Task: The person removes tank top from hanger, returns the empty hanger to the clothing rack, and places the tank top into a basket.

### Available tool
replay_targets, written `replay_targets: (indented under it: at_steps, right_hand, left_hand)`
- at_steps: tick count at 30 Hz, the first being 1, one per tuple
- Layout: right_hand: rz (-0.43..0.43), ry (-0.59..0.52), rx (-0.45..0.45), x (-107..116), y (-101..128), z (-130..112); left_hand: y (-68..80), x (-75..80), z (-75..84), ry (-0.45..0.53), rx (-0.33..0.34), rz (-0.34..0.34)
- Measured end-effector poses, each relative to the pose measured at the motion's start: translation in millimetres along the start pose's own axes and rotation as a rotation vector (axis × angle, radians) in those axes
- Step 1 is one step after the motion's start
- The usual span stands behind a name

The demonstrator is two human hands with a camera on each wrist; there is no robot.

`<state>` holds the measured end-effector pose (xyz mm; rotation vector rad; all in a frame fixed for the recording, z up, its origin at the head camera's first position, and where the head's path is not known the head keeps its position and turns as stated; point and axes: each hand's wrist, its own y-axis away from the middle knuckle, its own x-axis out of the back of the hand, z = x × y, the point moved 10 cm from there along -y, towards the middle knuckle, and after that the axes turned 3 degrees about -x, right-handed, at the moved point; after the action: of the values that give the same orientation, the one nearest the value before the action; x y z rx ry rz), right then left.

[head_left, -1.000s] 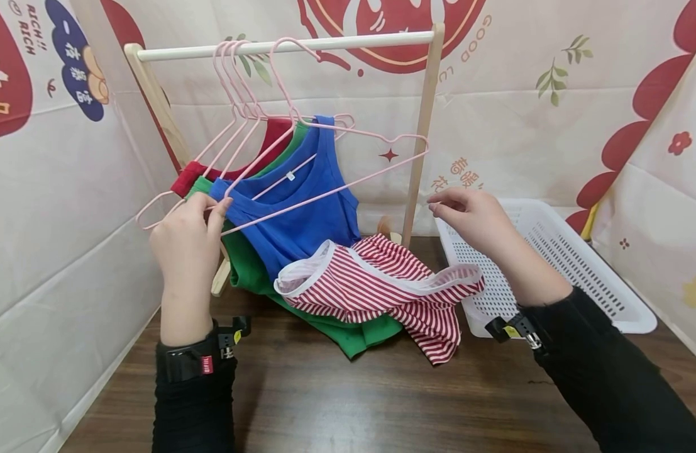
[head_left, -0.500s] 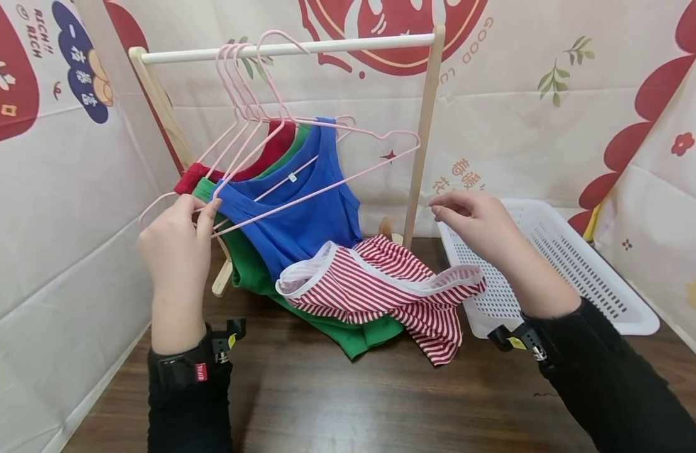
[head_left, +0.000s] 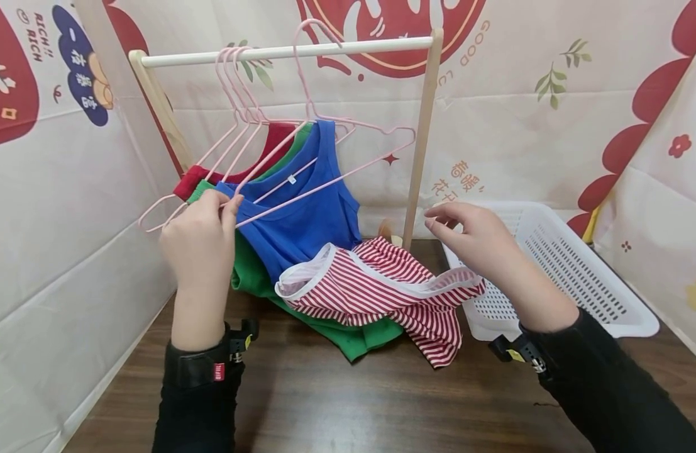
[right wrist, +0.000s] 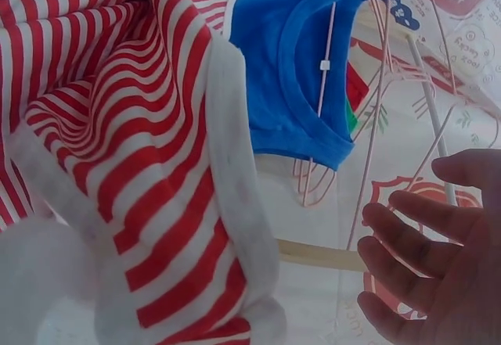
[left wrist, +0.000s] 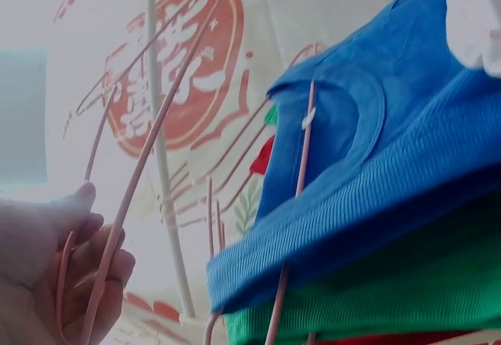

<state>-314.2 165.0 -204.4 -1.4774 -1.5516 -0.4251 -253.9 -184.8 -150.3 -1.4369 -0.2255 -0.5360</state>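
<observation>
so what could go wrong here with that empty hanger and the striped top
The left hand pinches only one end of the empty pink hanger, whose hook sits on the rail; it could swing and snag the neighbouring hangers. The striped top lies loose over the basket edge and might slide.

A dark wooden table (head_left: 325,402) carries a striped top (head_left: 381,292); a white basket (head_left: 580,270); the rack's foot (head_left: 220,280).

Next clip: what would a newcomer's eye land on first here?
Likely the bright tops on pink hangers at the rail's left end, the blue top frontmost over green and red ones. The left hand pinches an empty pink hanger before them. A red-and-white striped top lies on the table beside a white basket, the right hand above, holding nothing.
</observation>
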Motion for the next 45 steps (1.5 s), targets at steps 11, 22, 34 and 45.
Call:
replay_targets:
  at_steps: [11,22,34,45]
  right_hand:
    - [-0.028,0.045,0.019,-11,1,0]
    - [-0.061,0.049,0.047,-19,2,-7]
    - [-0.050,0.149,0.082,-33,6,-8]
    - [-0.108,0.223,0.097,-48,4,-4]
  left_hand:
    - [-11.1,-24.3,33.5,-0.016,-0.095,-0.034]
    - [-26.5,-49.8,60.4,-0.016,-0.156,-0.115]
    - [-25.5,-67.4,70.5,0.011,-0.177,-0.187]
    - [-28.8,-80.7,78.1,0.009,-0.176,-0.276]
